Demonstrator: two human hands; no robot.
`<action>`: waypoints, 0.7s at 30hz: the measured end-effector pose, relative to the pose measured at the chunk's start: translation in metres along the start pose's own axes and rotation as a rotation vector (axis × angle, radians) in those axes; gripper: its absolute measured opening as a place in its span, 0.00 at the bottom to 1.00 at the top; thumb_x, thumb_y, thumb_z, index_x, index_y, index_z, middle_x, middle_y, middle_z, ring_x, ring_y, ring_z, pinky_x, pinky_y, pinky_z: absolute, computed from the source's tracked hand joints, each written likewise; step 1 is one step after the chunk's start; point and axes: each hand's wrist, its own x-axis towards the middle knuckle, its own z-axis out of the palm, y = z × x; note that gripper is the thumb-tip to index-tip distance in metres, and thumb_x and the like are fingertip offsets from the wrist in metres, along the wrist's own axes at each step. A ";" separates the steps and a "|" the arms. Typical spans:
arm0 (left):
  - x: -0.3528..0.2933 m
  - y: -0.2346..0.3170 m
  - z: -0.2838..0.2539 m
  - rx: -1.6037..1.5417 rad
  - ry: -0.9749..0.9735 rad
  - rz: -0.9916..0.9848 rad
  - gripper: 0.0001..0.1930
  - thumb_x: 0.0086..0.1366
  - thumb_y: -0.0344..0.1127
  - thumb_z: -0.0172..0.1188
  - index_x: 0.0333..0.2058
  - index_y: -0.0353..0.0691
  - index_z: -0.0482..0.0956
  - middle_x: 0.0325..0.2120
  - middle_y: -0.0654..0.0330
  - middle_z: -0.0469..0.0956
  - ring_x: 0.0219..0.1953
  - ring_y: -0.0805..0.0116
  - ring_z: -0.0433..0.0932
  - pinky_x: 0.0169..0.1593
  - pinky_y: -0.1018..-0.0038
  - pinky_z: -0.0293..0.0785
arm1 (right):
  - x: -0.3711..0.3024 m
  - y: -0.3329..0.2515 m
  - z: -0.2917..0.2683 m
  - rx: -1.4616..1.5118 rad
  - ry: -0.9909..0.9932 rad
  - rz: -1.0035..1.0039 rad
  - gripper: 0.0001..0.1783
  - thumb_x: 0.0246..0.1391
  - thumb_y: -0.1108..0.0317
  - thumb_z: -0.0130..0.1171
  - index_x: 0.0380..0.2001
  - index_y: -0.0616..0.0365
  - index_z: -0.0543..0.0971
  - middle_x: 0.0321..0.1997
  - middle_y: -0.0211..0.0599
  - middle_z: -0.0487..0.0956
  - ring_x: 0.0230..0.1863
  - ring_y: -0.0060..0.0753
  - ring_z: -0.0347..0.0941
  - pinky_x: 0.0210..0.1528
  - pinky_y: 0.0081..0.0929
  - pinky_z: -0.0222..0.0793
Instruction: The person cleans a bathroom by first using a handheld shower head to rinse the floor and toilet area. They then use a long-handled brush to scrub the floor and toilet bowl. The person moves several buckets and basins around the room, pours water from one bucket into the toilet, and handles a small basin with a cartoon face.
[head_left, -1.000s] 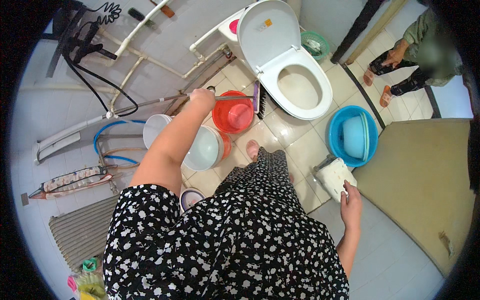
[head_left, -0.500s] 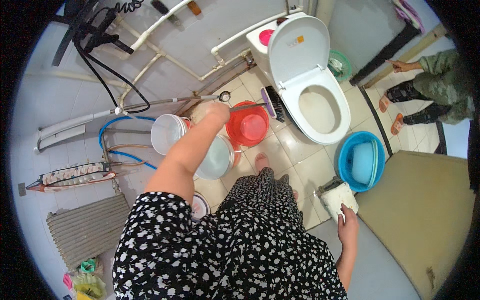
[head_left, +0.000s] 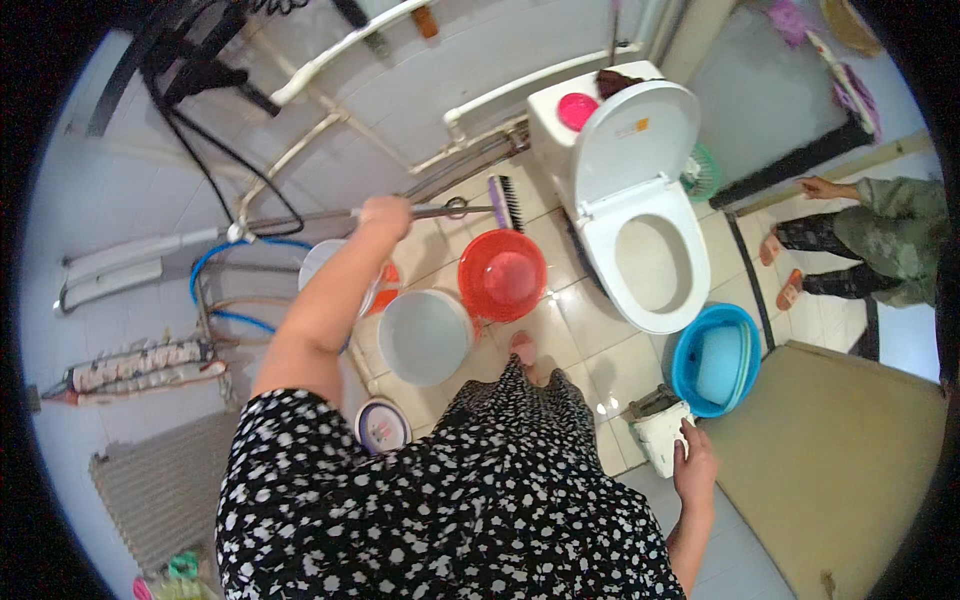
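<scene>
My left hand (head_left: 385, 217) is closed round the grey handle of a floor brush. The brush's purple head (head_left: 503, 204) with dark bristles is over the tiles near the wall, just beyond a red bucket (head_left: 500, 280) and left of the toilet (head_left: 655, 250). Its lid is raised. At the right, my right hand (head_left: 695, 470) hangs with fingers loosely apart, next to a white packet-like thing (head_left: 660, 438); whether they touch I cannot tell. A pale bucket (head_left: 425, 338) stands below my left forearm, and a second white bucket (head_left: 320, 265) is partly hidden behind that arm.
A blue basin (head_left: 716, 360) with lighter basins inside stands right of the toilet. A white basin (head_left: 383, 426) is beside my skirt. A blue hose (head_left: 205, 270) loops along the left wall. Another person (head_left: 850, 235) stands at the right. A green basket (head_left: 702, 172) is behind the toilet.
My left hand has moved left with the floor brush, drawing its head away from the toilet toward the wall. My right hand stays by the white thing. The view has shifted slightly.
</scene>
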 end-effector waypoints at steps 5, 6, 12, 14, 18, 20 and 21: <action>-0.013 -0.045 -0.020 -0.166 0.128 0.088 0.15 0.57 0.48 0.49 0.41 0.53 0.76 0.37 0.55 0.77 0.41 0.57 0.75 0.41 0.61 0.71 | 0.010 -0.019 -0.008 -0.007 0.028 0.019 0.19 0.48 0.73 0.52 0.47 0.56 0.71 0.43 0.43 0.73 0.44 0.47 0.68 0.45 0.37 0.66; -0.011 -0.048 -0.019 -0.195 0.138 0.102 0.15 0.58 0.48 0.49 0.41 0.54 0.76 0.38 0.56 0.77 0.41 0.57 0.75 0.41 0.61 0.71 | 0.009 -0.025 -0.008 0.001 0.038 0.009 0.20 0.47 0.74 0.53 0.46 0.56 0.71 0.41 0.43 0.73 0.43 0.47 0.68 0.44 0.37 0.66; 0.061 -0.001 0.038 -0.237 0.128 0.222 0.14 0.59 0.43 0.46 0.40 0.49 0.76 0.38 0.55 0.76 0.40 0.56 0.75 0.41 0.61 0.71 | 0.009 -0.043 -0.002 -0.022 -0.001 0.001 0.20 0.45 0.76 0.53 0.46 0.57 0.71 0.40 0.44 0.73 0.42 0.47 0.69 0.44 0.37 0.66; 0.055 0.022 0.037 -0.305 0.125 0.135 0.15 0.59 0.40 0.44 0.39 0.46 0.77 0.38 0.55 0.77 0.41 0.57 0.75 0.42 0.61 0.71 | 0.011 -0.052 -0.008 -0.034 -0.030 0.019 0.20 0.45 0.76 0.53 0.46 0.58 0.71 0.41 0.46 0.73 0.42 0.49 0.69 0.44 0.38 0.66; 0.071 -0.004 0.080 -0.306 0.187 0.054 0.14 0.59 0.38 0.44 0.38 0.44 0.78 0.38 0.57 0.78 0.44 0.59 0.75 0.44 0.63 0.71 | 0.012 -0.045 -0.008 -0.050 -0.053 0.028 0.20 0.46 0.75 0.51 0.46 0.59 0.71 0.42 0.47 0.73 0.42 0.50 0.69 0.44 0.39 0.66; 0.067 -0.032 0.093 -0.200 0.049 0.045 0.13 0.58 0.38 0.46 0.38 0.47 0.78 0.37 0.55 0.77 0.42 0.56 0.75 0.43 0.63 0.71 | 0.014 -0.048 -0.009 -0.074 -0.061 0.024 0.20 0.48 0.74 0.50 0.47 0.57 0.70 0.43 0.45 0.73 0.43 0.47 0.70 0.44 0.37 0.66; 0.063 -0.046 0.096 -0.147 -0.017 0.039 0.12 0.57 0.39 0.48 0.37 0.49 0.77 0.36 0.53 0.77 0.41 0.55 0.76 0.42 0.62 0.71 | 0.018 -0.049 -0.010 -0.083 -0.061 0.019 0.19 0.49 0.74 0.50 0.47 0.56 0.70 0.43 0.45 0.74 0.43 0.46 0.71 0.44 0.36 0.66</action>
